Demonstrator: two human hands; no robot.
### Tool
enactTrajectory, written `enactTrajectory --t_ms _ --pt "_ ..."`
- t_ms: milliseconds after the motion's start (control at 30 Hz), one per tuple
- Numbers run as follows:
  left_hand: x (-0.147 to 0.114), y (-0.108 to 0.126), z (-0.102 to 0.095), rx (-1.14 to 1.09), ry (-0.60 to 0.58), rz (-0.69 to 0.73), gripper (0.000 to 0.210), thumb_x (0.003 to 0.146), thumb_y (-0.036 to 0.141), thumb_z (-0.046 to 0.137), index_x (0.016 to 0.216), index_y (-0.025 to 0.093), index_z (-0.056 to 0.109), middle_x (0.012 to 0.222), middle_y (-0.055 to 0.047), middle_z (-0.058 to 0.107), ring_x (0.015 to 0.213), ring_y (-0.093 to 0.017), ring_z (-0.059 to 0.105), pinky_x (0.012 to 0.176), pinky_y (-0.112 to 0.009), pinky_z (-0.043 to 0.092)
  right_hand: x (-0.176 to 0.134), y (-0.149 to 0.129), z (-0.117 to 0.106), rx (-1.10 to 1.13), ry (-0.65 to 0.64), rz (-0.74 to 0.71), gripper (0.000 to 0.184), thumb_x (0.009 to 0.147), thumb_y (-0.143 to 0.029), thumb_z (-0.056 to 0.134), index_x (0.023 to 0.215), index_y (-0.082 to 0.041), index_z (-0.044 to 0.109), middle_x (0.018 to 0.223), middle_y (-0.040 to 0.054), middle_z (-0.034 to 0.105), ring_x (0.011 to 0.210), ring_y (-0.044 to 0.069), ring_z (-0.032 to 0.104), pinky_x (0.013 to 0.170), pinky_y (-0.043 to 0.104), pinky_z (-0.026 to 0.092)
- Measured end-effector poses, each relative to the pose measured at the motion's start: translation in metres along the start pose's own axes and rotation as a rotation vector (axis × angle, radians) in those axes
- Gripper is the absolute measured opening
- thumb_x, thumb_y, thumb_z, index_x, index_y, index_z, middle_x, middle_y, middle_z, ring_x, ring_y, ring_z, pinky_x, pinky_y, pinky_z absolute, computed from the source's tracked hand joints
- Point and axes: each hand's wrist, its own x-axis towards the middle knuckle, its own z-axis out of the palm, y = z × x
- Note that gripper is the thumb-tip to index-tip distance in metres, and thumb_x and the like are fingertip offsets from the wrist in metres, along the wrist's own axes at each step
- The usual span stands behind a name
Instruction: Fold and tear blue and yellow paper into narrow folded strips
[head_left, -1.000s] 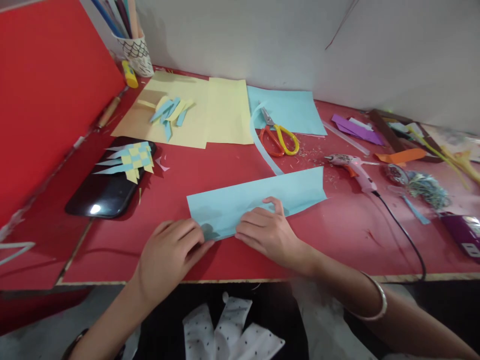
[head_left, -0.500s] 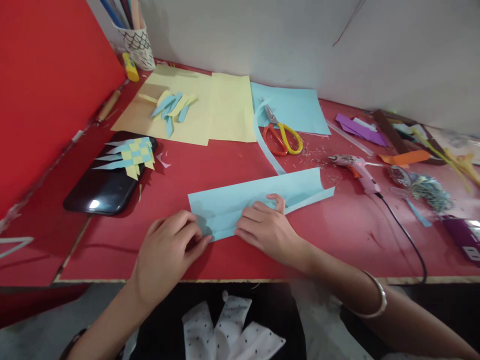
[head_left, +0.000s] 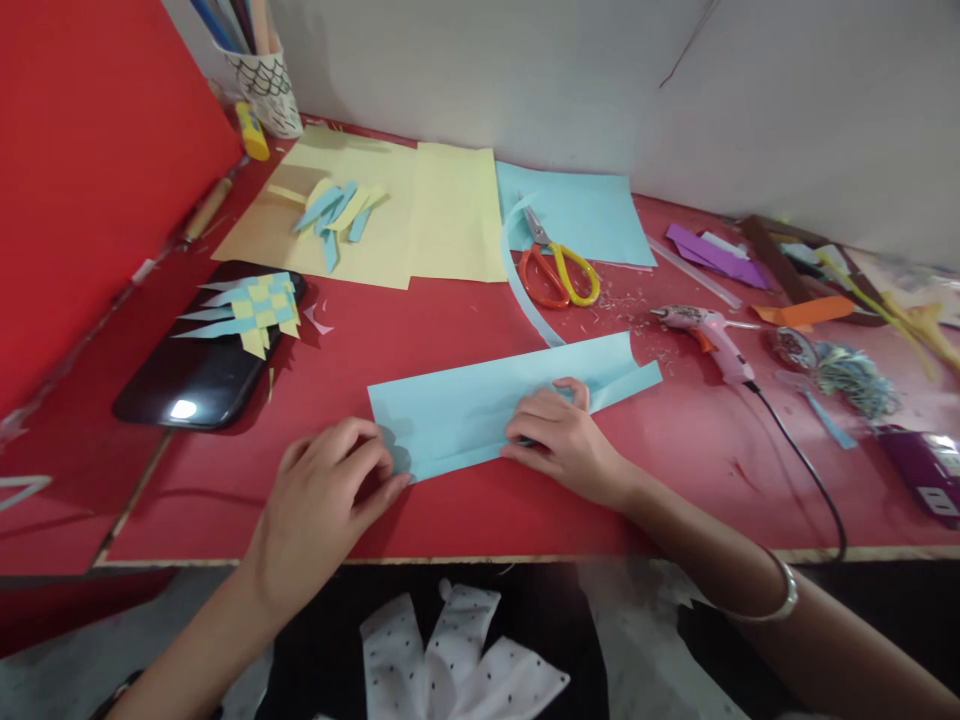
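Observation:
A long sheet of light blue paper (head_left: 457, 405) lies in front of me, its near edge folded up in a narrow flap. My left hand (head_left: 334, 480) pinches the sheet's near left corner between thumb and fingers. With bent fingers, my right hand (head_left: 566, 440) presses along the folded edge, right of the middle; the thumb is at the fold. Toward the right end the flap stands up and curls away from the sheet. Behind the sheet, a thin blue paper strip (head_left: 517, 290) curves up to scissors (head_left: 555, 260) with one red and one yellow handle.
A black phone (head_left: 195, 380) carries a woven blue-and-yellow paper piece (head_left: 259, 310) at left. Cut strips (head_left: 337, 215) lie on yellow paper (head_left: 454, 215). A pink glue gun (head_left: 709, 335) with a cord is at right, near a purple box (head_left: 919, 465). A patterned cup (head_left: 266, 90) stands behind.
My right hand has slid to the right along the fold, uncovering more of the creased edge. My left hand stays at the corner. The whole view has shifted slightly.

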Motion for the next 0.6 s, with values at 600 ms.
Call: enactTrajectory --t_ms 600 --pt "0.003 -0.002 0.001 -0.021 0.020 -0.008 0.027 0.080 0.038 0.039 0.060 0.020 0.045 0.072 -0.001 0.051 0.068 -0.015 0.053 0.063 -0.031 0.037 -0.024 0.025 -0.016 -0.112 0.030 0.169 0.033 0.089 -0.033 0.037 0.062 -0.018 0.050 0.060 -0.0035 0.050 0.064 0.011 0.046 0.084 0.037 0.016"
